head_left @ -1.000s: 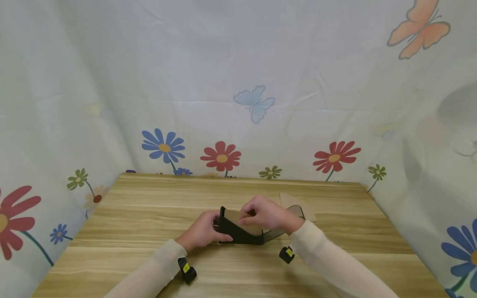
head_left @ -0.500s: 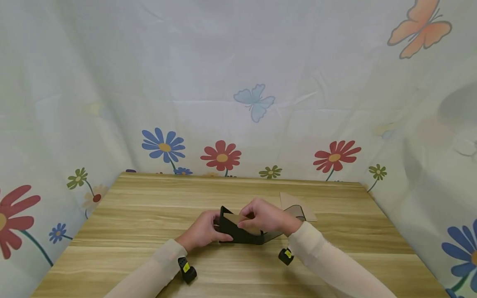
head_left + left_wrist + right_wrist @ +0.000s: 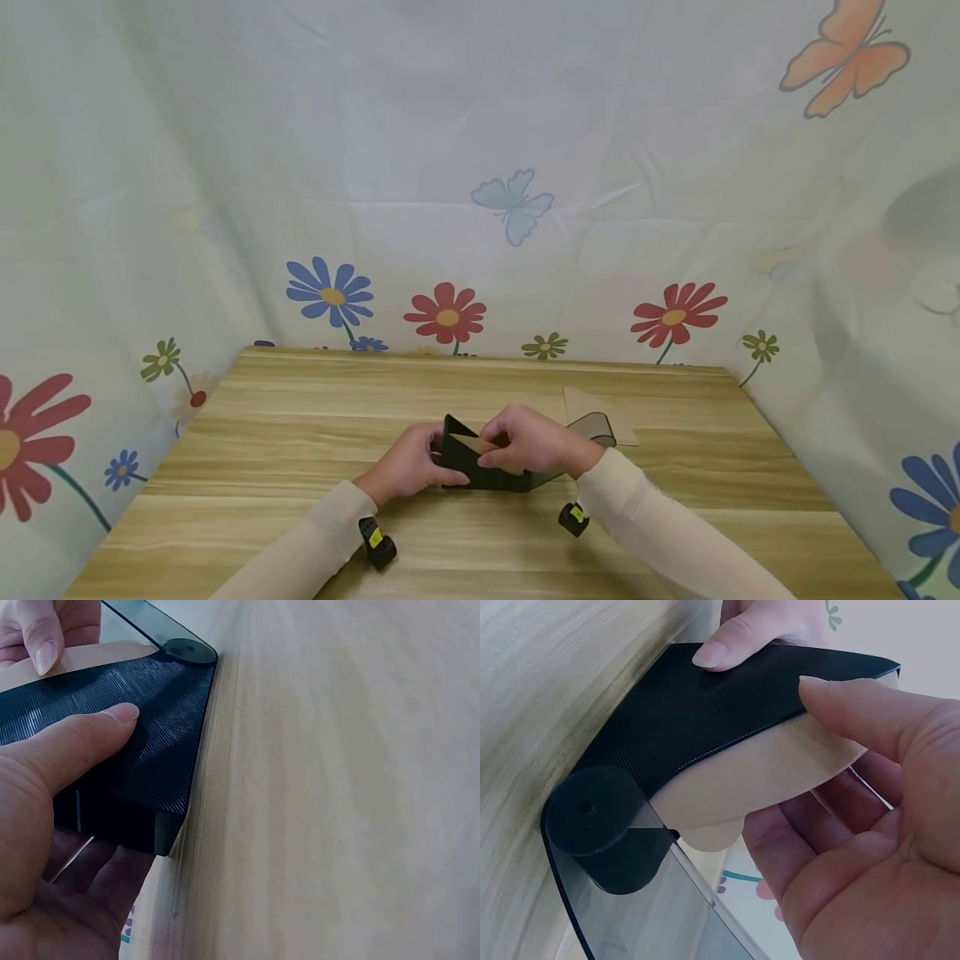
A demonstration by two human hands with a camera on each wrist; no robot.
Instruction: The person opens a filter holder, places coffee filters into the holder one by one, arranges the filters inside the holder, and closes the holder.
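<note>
My left hand (image 3: 411, 463) grips a black ribbed box (image 3: 142, 742) by its closed end, its thumb lying along one side and its fingers beneath. The box has a hinged, smoky see-through lid (image 3: 667, 915), which is swung back to the right. Tan paper (image 3: 772, 761) with a curved edge, like cone coffee filters, sits in the box and shows along its open side. My right hand (image 3: 528, 442) holds this paper at the opening, the thumb at the box's rim and the fingers behind the paper. The right hand hides part of the paper in the head view.
Another flat tan paper piece (image 3: 581, 403) lies on the wooden table (image 3: 337, 392) behind the lid, partly covered by it. A white curtain (image 3: 420, 125) printed with flowers and butterflies hangs around the table's back and sides.
The right hand has moved slightly down toward the box with the paper, and less of the paper now stands above the rim. The left hand and box have stayed in place.
</note>
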